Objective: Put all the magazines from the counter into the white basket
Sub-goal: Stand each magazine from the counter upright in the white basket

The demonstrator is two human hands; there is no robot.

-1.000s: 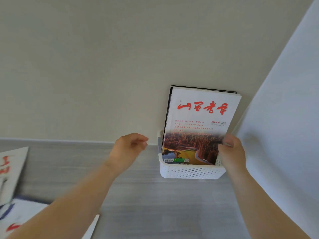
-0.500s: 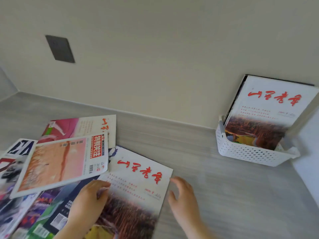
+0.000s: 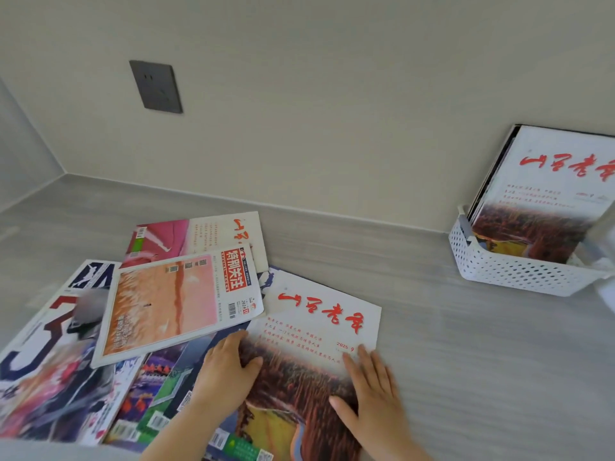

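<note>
At the near edge of the grey counter, the red-titled magazine is lying on a loose pile, well apart from the white basket. Lifting it carelessly is risking dragging the orange-cover magazine at its corner, or crowding the upright magazines already leaning in the basket. The left hand is pressing the cover's left edge and the right hand is resting on its right side, both flat with fingers relaxed, gripping nothing.
</note>
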